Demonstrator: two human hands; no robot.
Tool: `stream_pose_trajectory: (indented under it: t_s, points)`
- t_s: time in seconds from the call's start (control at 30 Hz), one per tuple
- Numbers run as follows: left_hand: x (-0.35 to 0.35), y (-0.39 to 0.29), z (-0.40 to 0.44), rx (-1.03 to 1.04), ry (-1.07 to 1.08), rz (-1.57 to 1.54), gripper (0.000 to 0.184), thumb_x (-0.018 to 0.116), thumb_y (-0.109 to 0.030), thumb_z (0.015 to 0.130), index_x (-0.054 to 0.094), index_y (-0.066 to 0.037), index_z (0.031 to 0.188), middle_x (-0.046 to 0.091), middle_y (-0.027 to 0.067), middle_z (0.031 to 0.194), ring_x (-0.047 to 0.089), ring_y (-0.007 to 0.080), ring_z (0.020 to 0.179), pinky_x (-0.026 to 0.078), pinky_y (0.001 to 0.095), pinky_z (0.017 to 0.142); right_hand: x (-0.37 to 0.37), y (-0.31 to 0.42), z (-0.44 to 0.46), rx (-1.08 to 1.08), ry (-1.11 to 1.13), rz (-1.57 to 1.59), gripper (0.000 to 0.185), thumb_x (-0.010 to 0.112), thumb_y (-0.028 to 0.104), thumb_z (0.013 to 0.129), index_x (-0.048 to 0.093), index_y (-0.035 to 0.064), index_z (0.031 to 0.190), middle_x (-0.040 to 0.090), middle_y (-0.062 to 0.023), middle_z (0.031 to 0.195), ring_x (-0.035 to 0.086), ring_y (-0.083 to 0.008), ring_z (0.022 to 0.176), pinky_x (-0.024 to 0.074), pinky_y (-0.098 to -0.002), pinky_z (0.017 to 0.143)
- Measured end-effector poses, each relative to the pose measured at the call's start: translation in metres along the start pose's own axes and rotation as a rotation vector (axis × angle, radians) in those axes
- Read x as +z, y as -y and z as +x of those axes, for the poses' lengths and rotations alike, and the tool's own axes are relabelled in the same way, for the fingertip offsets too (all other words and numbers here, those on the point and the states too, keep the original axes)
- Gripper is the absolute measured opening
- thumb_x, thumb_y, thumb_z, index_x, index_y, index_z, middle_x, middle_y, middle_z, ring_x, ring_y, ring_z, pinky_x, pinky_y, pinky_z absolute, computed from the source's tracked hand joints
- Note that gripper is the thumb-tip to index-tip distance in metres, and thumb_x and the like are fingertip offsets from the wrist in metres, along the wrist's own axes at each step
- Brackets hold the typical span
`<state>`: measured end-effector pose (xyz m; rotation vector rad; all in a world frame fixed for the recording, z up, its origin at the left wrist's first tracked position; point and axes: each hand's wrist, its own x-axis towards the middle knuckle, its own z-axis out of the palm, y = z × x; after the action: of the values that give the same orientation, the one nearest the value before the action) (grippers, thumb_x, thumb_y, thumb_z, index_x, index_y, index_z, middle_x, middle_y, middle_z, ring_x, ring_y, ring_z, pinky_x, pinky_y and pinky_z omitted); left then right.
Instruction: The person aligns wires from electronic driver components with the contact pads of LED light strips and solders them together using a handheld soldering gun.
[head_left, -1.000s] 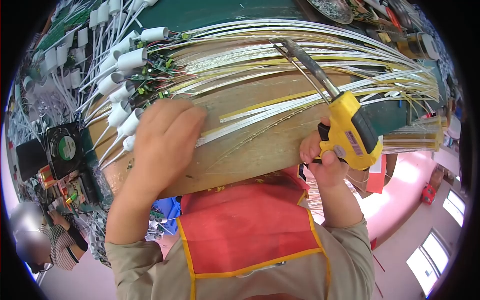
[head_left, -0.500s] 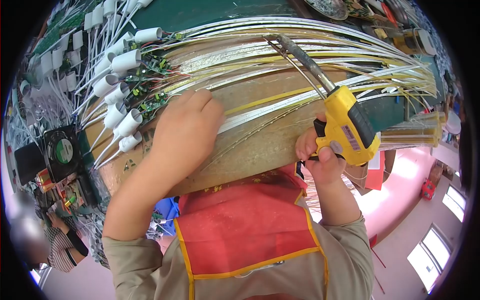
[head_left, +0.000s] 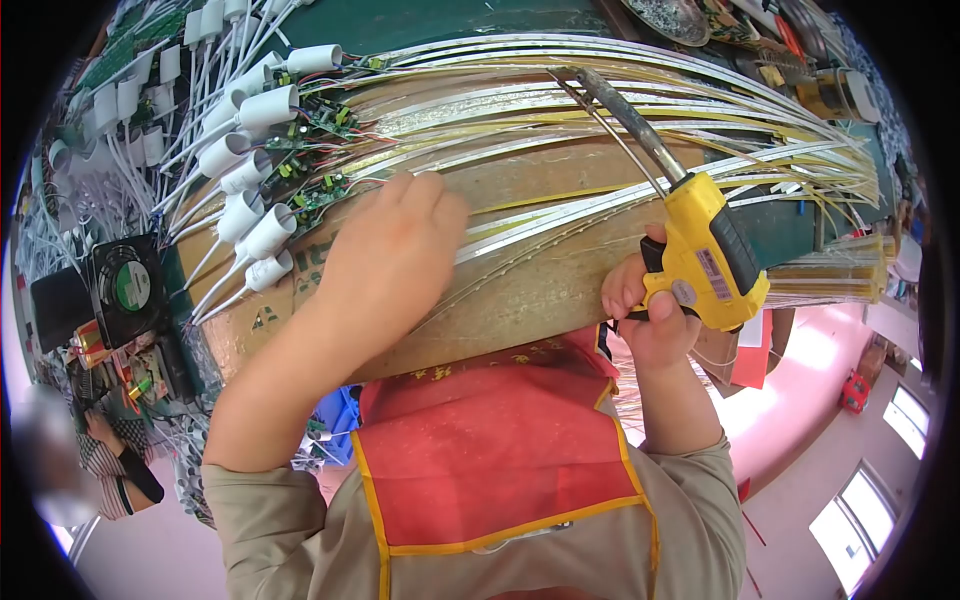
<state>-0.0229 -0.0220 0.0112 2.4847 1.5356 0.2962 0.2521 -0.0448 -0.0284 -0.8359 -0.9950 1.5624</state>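
My right hand (head_left: 655,315) grips a yellow and black soldering gun (head_left: 705,245), its fingers wrapped round the handle. The gun's dark barrel and thin feed tube point up and left, over several white and yellow LED strips (head_left: 560,218). My left hand (head_left: 400,245) is closed over the left ends of the nearest strips, back of the hand up. Its fingertips are hidden, so what they pinch cannot be made out. Just left of it lie small green circuit boards (head_left: 325,190) with thin wires, beside white cylindrical housings (head_left: 268,232) with white leads.
A brown board (head_left: 520,300) lies under the strips on a green table (head_left: 440,18). At the left stand a black fan (head_left: 128,290) and more white housings (head_left: 128,100). Another person's arm (head_left: 120,455) shows at lower left. A metal dish (head_left: 670,18) is at the back.
The view has shifted slightly, so most things appear a little farther right. Both hands keep nearly the same pose, and the soldering gun stays in my right hand.
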Motion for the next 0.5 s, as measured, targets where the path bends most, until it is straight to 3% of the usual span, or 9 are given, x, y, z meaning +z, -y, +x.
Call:
stream_pose_trajectory:
  t_s: [0.1, 0.5]
  points:
    - [0.0084, 0.0044, -0.0026, -0.120, -0.085, -0.102, 0.010, 0.064, -0.008, 0.087, 0.062, -0.003, 0.096, 0.062, 0.0137, 0.098, 0.060, 0.0353, 0.095, 0.051, 0.0436, 0.081, 0.0008, -0.0001, 0.0004, -0.009, -0.005, 0.002, 0.073, 0.075, 0.037, 0.089, 0.041, -0.0009, 0.141, 0.051, -0.0021, 0.072, 0.049, -0.0137, 0.059, 0.0427, -0.0303, 0.055]
    - [0.0075, -0.0011, 0.0006, -0.111, -0.053, -0.088, 0.007, 0.064, -0.009, 0.089, 0.063, -0.004, 0.094, 0.062, 0.0141, 0.096, 0.061, 0.0369, 0.092, 0.050, 0.0464, 0.080, -0.0008, -0.0017, 0.0010, -0.012, 0.013, 0.001, 0.074, 0.076, 0.037, 0.088, 0.041, -0.0017, 0.141, 0.052, -0.0027, 0.073, 0.050, -0.0138, 0.059, 0.0430, -0.0308, 0.055]
